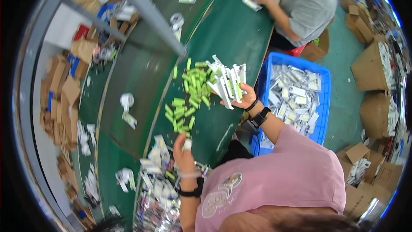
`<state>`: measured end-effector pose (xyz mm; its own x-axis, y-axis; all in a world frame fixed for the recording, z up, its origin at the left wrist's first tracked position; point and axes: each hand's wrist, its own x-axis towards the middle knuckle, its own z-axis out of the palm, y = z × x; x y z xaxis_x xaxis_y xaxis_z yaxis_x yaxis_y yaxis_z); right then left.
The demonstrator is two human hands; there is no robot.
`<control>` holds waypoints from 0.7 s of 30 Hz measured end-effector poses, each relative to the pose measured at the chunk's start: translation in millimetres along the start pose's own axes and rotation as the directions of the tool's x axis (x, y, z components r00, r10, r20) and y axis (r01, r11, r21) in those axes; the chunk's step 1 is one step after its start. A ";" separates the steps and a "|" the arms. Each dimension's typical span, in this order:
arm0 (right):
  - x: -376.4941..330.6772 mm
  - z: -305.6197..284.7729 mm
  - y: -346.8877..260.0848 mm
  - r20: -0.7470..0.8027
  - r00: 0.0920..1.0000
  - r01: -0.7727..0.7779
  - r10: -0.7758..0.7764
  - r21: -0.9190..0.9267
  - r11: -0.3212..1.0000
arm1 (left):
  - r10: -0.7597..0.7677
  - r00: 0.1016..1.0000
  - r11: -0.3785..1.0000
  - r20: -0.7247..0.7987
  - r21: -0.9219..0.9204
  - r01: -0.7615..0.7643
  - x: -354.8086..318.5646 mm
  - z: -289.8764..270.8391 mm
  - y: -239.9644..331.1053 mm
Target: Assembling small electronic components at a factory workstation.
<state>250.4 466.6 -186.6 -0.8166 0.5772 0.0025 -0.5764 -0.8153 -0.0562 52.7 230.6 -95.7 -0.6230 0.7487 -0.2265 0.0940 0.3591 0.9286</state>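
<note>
My right hand (245, 98) is closed round a bundle of long white plastic parts (226, 81), held over the green worktop; bits of green show among them. A heap of small green cylinders (195, 86) that look like battery cells lies just left of the bundle and spreads toward me. At the near end of that heap my left hand (183, 154) is closed, with a small whitish piece (187, 145) at its fingers; its kind cannot be made out. Beside and below this hand is a pile of white parts and clear-wrapped pieces (159, 189).
A blue crate (327, 103) full of white parts stands to my right. Across the worktop a person in grey (307, 10) handles a white part (252, 3). A conveyor belt (128, 73) with scattered white pieces runs on the left, past a grey metal post (146, 10). Cardboard boxes (372, 66) line the right.
</note>
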 end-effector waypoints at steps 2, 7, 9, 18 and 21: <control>8.2 10.2 -38.4 0.011 0.996 0.094 -0.094 -0.039 0.995 | -0.097 0.994 0.993 -0.050 -0.071 0.093 -6.7 -17.3 -3.7; 23.8 -9.0 -149.9 -0.066 0.949 0.277 -0.308 -0.293 0.915 | -0.257 0.893 0.954 -0.371 -0.245 0.173 -6.7 -58.0 -99.3; 37.8 -7.6 -181.7 -0.145 0.918 0.287 -0.369 -0.399 0.871 | -0.197 0.922 0.969 -0.334 -0.208 0.132 7.2 -69.2 -112.0; 97.2 -20.6 -287.2 -0.352 0.512 -0.081 -0.783 -0.928 0.365 | -0.162 0.957 0.987 -0.241 -0.047 0.155 -6.1 -118.8 -180.9; 125.4 -11.9 -278.9 -0.175 0.244 -0.599 -0.954 -0.801 -0.007 | -0.198 0.952 0.979 -0.231 0.008 0.206 -32.2 -134.1 -206.8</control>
<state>309.1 766.8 -182.5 0.3557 0.9268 -0.1202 0.5171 -0.3023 -0.8008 -50.7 57.5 -240.9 -0.7916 0.5131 -0.3318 -0.0302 0.5095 0.8599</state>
